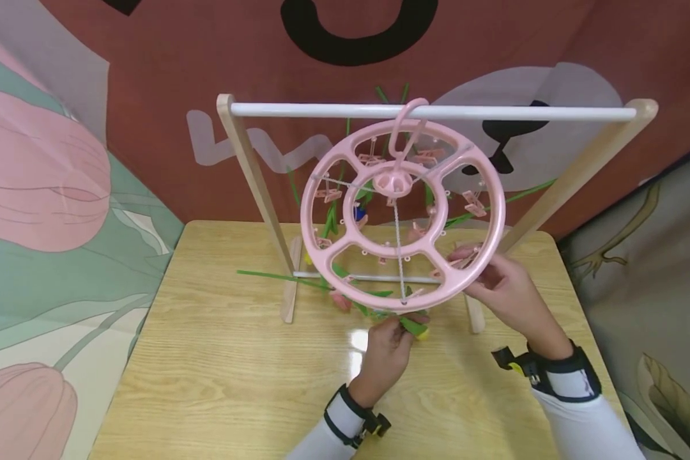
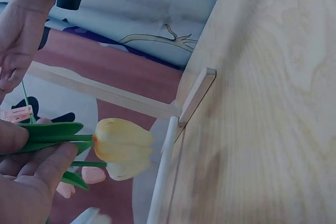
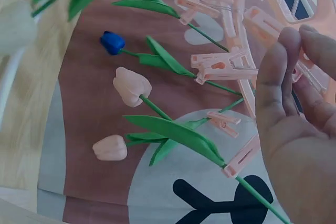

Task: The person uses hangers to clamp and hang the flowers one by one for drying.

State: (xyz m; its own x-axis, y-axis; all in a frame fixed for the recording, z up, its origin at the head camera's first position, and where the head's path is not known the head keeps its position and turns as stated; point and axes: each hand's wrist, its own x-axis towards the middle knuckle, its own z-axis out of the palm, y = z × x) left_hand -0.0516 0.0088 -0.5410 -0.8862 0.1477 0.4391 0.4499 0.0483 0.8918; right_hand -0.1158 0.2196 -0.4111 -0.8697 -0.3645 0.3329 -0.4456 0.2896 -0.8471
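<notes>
In the left wrist view, my left hand (image 2: pixel 31 177) pinches the green stem and leaves of a yellow artificial tulip (image 2: pixel 123 140), its bloom pointing away from the fingers. A second pale bloom (image 2: pixel 128 170) lies just behind it. My right hand (image 1: pixel 508 291) is at the right rim of a round pink drying hanger (image 1: pixel 497 211). There its thumb and fingers pinch a pink clothespin (image 3: pixel 262 23), partly hidden by the fingers. Other clothespins (image 3: pixel 223 66) hold tulips by their stems, among them a blue tulip (image 3: pixel 112 42) and a pink tulip (image 3: pixel 131 86).
The hanger hooks over the white top bar (image 1: pixel 299 110) of a wooden rack (image 1: pixel 253 172) on the wooden table (image 1: pixel 207 377). A lower white bar (image 1: pixel 379 278) joins its feet. Printed cloth (image 1: pixel 167 57) hangs behind and at both sides.
</notes>
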